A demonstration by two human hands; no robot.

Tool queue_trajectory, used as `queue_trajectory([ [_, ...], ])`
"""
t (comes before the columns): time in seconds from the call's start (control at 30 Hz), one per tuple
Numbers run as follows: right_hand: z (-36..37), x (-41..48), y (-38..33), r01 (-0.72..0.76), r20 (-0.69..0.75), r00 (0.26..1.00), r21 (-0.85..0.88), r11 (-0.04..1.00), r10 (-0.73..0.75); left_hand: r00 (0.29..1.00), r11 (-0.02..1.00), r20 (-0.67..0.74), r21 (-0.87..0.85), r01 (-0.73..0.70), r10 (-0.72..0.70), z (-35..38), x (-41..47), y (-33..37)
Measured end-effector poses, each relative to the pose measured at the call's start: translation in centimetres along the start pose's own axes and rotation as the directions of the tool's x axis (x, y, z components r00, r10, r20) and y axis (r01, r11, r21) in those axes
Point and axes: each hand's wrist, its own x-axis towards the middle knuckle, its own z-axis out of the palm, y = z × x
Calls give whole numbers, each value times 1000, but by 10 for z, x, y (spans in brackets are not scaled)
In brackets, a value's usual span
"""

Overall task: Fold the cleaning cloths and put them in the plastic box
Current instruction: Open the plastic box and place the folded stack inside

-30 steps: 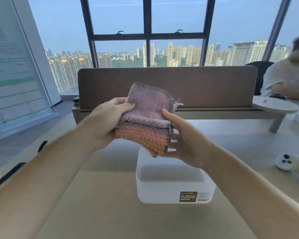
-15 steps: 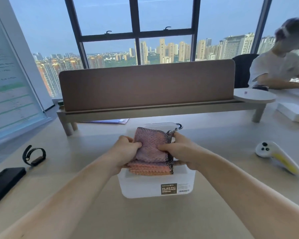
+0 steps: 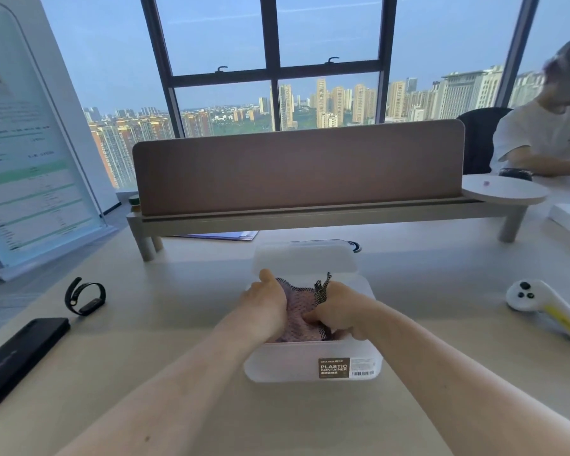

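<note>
A translucent white plastic box [image 3: 287, 366] with a brown label stands on the desk in front of me. Inside it lies the folded pink cleaning cloth [image 3: 298, 319] with its dark checkered edge sticking up at the back. My left hand [image 3: 265, 307] grips the cloth's left side inside the box. My right hand [image 3: 338, 312] grips its right side, thumb curled onto the top. The lower part of the cloth is hidden behind the box's front wall. The box's lid [image 3: 305, 258] lies flat on the desk just behind the box.
A black phone [image 3: 17, 360] and a black wristband [image 3: 84, 296] lie at the left. A white and yellow controller [image 3: 547, 307] lies at the right. A brown divider on a desk shelf [image 3: 297, 169] stands behind. Another person [image 3: 547, 133] sits at the far right.
Both hands have brought the folded cloth down from the air above the box into it. My view has tilted down and closer to the box.
</note>
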Motion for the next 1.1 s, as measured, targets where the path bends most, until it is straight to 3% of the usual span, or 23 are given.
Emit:
queue_trajectory([
  [0.13, 4, 7, 5, 14, 9, 1000, -14, 1000, -14, 987, 973, -97, 205, -105, 127, 0, -6, 0],
  [0.23, 0, 8, 3, 49, -69, 995, -283, 958, -71, 939, 943, -187, 223, -247, 290, -8, -3, -7],
  [0.3, -5, 2, 0, 76, -87, 988, -422, 903, -124, 922, 919, -87, 156, -362, 378, -12, 5, -13],
  [0.4, -15, -8, -4, 175, -123, 952, -533, 828, -280, 909, 911, 160, 93, -402, 385, -18, 13, -21],
  [0.5, -21, -11, -6, 261, -51, 941, -525, 810, -336, 891, 893, 213, 127, -432, 400, -19, 19, -24],
  [0.63, -18, -4, 0, 297, 134, 953, -610, 735, -273, 867, 866, 285, 181, -466, 408, -20, 19, -18],
  [0.8, -22, -7, -5, 351, 180, 934, -629, 694, -309, 849, 863, 327, 153, -482, 416, -17, 21, -18],
  [0.97, -25, -27, -16, 345, 303, 937, -716, 608, -174, 842, 858, 331, 148, -492, 426, -12, 23, -21],
  [1.03, -27, -27, -17, 299, 305, 948, -746, 595, -93, 845, 859, 327, 151, -489, 424, -12, 24, -22],
  [1.1, -30, -20, -17, 238, 211, 970, -750, 617, -118, 850, 859, 306, 152, -489, 429, -12, 26, -21],
])
